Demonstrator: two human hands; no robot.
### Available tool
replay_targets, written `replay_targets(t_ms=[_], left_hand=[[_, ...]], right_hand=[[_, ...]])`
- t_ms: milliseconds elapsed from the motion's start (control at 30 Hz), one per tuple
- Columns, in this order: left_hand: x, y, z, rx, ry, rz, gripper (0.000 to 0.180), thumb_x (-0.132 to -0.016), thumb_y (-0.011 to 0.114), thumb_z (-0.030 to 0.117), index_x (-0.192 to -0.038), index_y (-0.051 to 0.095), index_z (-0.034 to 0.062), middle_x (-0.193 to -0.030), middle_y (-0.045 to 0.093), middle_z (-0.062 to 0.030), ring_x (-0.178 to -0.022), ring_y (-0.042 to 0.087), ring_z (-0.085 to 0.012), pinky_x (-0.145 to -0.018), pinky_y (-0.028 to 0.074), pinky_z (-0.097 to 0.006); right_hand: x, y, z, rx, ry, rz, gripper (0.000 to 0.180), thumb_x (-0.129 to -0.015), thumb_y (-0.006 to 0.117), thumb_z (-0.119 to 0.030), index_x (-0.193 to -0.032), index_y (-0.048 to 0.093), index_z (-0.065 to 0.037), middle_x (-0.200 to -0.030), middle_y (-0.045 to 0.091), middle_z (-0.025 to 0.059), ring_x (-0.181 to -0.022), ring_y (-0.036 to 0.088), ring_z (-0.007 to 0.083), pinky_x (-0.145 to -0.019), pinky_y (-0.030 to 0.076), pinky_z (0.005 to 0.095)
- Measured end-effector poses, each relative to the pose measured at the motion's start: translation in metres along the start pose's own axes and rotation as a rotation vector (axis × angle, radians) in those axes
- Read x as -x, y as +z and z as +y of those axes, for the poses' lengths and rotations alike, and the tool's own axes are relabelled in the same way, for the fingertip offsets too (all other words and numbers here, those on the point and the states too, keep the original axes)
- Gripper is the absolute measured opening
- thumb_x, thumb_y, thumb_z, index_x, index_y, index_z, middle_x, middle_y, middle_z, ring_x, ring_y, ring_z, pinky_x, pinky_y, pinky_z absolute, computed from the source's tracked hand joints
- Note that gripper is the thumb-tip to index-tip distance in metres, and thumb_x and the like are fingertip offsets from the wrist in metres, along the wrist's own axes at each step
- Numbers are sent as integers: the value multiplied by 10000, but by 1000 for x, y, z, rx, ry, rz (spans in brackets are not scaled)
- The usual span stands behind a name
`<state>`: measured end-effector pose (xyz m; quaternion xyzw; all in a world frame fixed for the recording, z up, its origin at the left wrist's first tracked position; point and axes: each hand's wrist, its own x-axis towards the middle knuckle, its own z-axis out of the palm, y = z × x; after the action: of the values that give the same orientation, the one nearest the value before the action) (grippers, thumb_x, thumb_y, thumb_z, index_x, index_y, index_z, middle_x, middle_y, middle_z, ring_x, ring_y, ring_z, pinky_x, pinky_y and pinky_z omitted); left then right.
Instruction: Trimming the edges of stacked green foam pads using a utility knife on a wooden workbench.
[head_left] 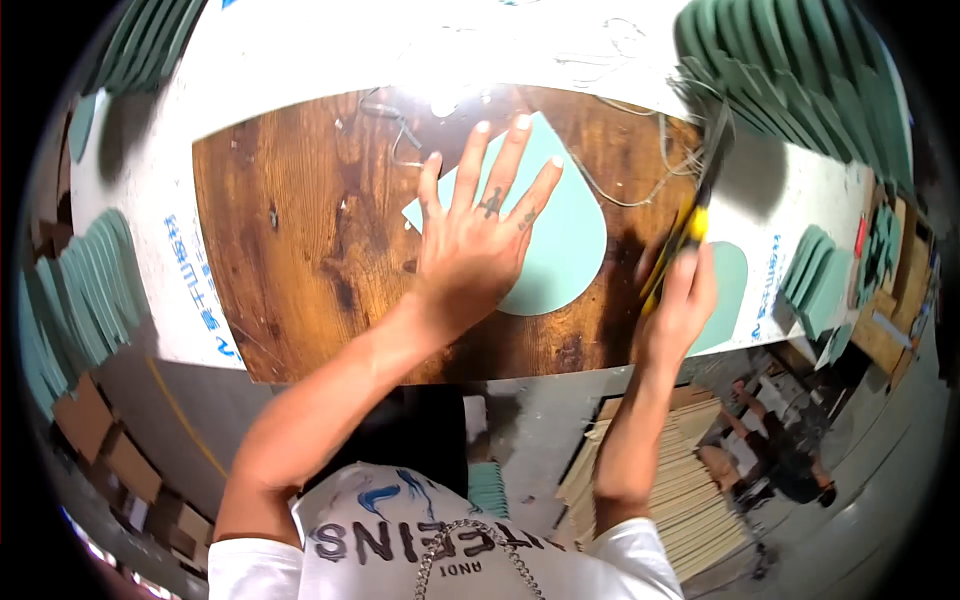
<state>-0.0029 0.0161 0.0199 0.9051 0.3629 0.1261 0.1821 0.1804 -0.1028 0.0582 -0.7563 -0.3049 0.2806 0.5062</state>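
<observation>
Left hand (470, 235) was flat with the fingers spread wide, palm pressing down on a pale teal teardrop piece (560, 235), gripping nothing, just pinning it. The piece looked like thin, smooth, matte sheet stuff, rounded at about 4 o'clock from the palm, with a sharp corner poking out toward 9 o'clock past the thumb side. It lay on a dark brown wooden board (300, 240), heavy grain, scuffed and scratched, with a glare spot near the top edge. Right hand (680, 300), at 3 o'clock from the left, was wrapped tight round a yellow and black knife (692, 228), a bit blurred, its tip pointing up toward 12. Just past that hand, at 3 o'clock, another teal piece (728, 290) sat on the white sheet (150, 200) under the board. Loose thin trimmings (640, 170) curled over the board's top right. Stacks of teal pieces (800, 70) fanned out at 1 o'clock, and more stacks (80, 290) at 9 o'clock.
</observation>
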Motion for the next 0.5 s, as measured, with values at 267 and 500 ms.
replay_targets(t_ms=[267, 500], left_hand=[[-24, -9, -12, -245, 493, -198, 852, -936, 473, 722, -1454, 459, 46, -1285, 511, -273, -1314, 436, -401, -1127, 320, -575], [22, -38, 17, -346, 290, -599, 679, -1008, 508, 560, -1469, 435, 66, -1220, 562, -290, -989, 634, -395, -815, 525, -507]], right_hand=[[239, 43, 47, -680, 528, 424, 522, -1068, 416, -474, -1313, 476, -17, -845, 586, 97, -620, 529, 157, -552, 420, 284], [300, 138, 23, -770, 393, 613, 465, -1117, 333, -377, -1342, 488, -1, -812, 569, 57, -657, 517, 113, -601, 433, 270]])
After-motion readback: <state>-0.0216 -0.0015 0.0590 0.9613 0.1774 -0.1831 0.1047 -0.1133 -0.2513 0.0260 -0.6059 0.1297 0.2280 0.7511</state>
